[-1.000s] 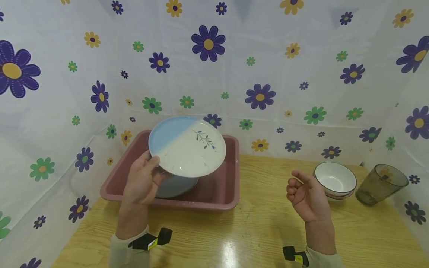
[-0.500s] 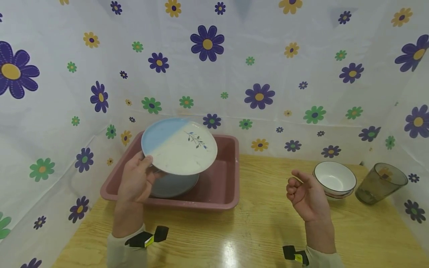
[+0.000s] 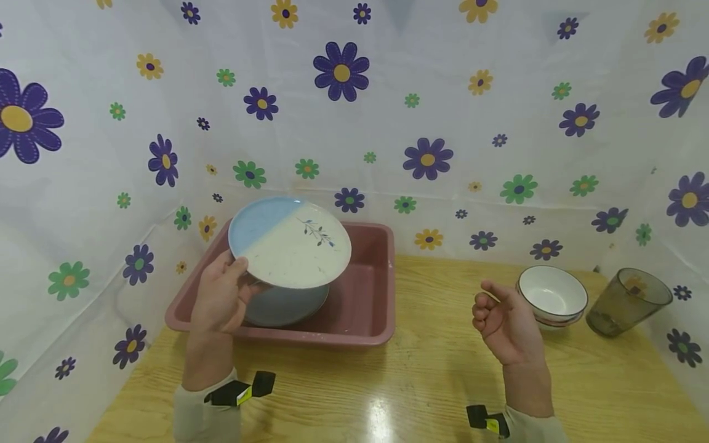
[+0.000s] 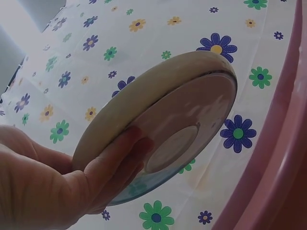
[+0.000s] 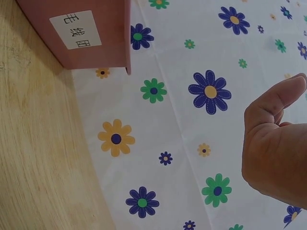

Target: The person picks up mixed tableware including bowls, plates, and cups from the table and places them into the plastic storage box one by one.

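My left hand [image 3: 221, 295] grips a round plate [image 3: 293, 246] by its near left rim, thumb on top and fingers beneath. The plate is pale blue on one side and white on the other, with a sprig pattern. It is held tilted above a pink plastic basin [image 3: 382, 335]; its underside with a foot ring [image 4: 175, 148] shows in the left wrist view. Inside the basin lies a grey dish [image 3: 288, 307], partly covered by the plate. My right hand [image 3: 509, 323] hovers over the table, fingers loosely curled, holding nothing, just left of the stacked bowls [image 3: 554, 295].
A smoky clear tumbler [image 3: 628, 301] stands on the wooden table [image 3: 432, 369] to the right of the bowls. A white flower-print sheet [image 3: 382, 117] rises behind and at both sides. In the right wrist view, the basin's outer wall carries a white label [image 5: 76, 29].
My left hand has moved a little left with the plate, showing more of the basin and the grey dish. The right hand has stayed practically still.
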The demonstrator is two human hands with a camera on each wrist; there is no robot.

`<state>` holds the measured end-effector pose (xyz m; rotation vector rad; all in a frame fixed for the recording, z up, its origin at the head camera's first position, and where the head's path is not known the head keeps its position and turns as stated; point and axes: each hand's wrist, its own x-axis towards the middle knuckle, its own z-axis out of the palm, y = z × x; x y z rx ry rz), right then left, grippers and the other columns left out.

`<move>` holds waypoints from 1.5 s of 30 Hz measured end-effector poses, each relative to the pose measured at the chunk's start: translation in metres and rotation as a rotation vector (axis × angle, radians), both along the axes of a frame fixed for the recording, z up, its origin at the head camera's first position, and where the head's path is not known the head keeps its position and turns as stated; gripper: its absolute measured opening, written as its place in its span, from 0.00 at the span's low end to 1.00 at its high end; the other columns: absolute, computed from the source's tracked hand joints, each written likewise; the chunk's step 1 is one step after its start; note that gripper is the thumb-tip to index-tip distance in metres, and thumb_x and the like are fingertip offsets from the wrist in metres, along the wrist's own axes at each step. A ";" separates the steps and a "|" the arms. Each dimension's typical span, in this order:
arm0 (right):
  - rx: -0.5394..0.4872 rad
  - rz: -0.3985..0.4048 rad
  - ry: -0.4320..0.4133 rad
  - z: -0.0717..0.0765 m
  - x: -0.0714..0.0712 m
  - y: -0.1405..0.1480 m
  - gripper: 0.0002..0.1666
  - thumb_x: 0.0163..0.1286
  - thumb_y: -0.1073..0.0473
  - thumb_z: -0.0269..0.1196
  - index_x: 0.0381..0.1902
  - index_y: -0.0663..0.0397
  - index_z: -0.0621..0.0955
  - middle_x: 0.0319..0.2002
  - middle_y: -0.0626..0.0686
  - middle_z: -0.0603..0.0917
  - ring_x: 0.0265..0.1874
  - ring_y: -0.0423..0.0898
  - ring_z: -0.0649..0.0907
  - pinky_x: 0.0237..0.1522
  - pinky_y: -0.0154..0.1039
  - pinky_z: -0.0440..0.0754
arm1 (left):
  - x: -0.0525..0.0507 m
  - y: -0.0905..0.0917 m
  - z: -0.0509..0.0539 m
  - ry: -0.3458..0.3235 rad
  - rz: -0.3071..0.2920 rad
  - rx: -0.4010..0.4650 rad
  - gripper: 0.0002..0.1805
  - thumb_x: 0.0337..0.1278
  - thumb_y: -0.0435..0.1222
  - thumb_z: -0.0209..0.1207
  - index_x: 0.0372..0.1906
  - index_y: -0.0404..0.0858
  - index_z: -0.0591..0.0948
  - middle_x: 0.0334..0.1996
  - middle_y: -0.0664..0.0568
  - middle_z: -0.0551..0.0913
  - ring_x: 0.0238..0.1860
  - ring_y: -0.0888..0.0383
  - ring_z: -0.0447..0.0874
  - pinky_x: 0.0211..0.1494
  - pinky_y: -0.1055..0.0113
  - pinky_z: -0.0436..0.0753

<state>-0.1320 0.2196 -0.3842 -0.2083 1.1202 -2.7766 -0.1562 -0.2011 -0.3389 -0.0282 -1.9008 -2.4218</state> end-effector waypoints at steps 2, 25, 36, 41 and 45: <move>0.003 0.000 0.004 0.000 0.000 0.000 0.27 0.83 0.59 0.37 0.38 0.55 0.83 0.26 0.50 0.84 0.24 0.41 0.82 0.27 0.31 0.79 | -0.001 -0.001 -0.001 -0.005 0.004 -0.003 0.30 0.81 0.39 0.35 0.79 0.34 0.47 0.73 0.41 0.59 0.64 0.55 0.70 0.54 0.66 0.83; -0.006 0.001 0.006 -0.001 0.000 0.000 0.27 0.83 0.59 0.36 0.38 0.55 0.83 0.26 0.51 0.85 0.23 0.42 0.83 0.27 0.31 0.80 | -0.014 -0.015 -0.014 -0.068 0.041 -0.181 0.31 0.80 0.41 0.36 0.79 0.36 0.46 0.72 0.40 0.61 0.64 0.52 0.71 0.57 0.63 0.80; -0.003 0.002 0.013 -0.002 0.000 0.001 0.27 0.83 0.59 0.36 0.38 0.54 0.82 0.27 0.50 0.85 0.24 0.41 0.82 0.27 0.30 0.80 | -0.020 -0.017 -0.019 -0.172 0.104 -0.321 0.29 0.80 0.40 0.34 0.79 0.38 0.49 0.71 0.43 0.63 0.63 0.51 0.70 0.60 0.63 0.80; -0.013 0.012 0.020 -0.003 -0.001 0.002 0.27 0.83 0.59 0.35 0.39 0.54 0.82 0.27 0.50 0.85 0.25 0.41 0.82 0.28 0.30 0.79 | -0.023 -0.016 -0.022 -0.181 0.125 -0.359 0.29 0.80 0.38 0.32 0.78 0.34 0.50 0.69 0.40 0.64 0.61 0.51 0.71 0.53 0.70 0.82; -0.031 0.025 0.025 -0.003 -0.001 0.003 0.28 0.83 0.59 0.35 0.39 0.54 0.83 0.27 0.50 0.85 0.25 0.41 0.82 0.28 0.30 0.79 | -0.026 -0.018 -0.027 -0.185 0.136 -0.370 0.28 0.79 0.37 0.31 0.77 0.31 0.51 0.66 0.38 0.65 0.59 0.51 0.72 0.44 0.76 0.82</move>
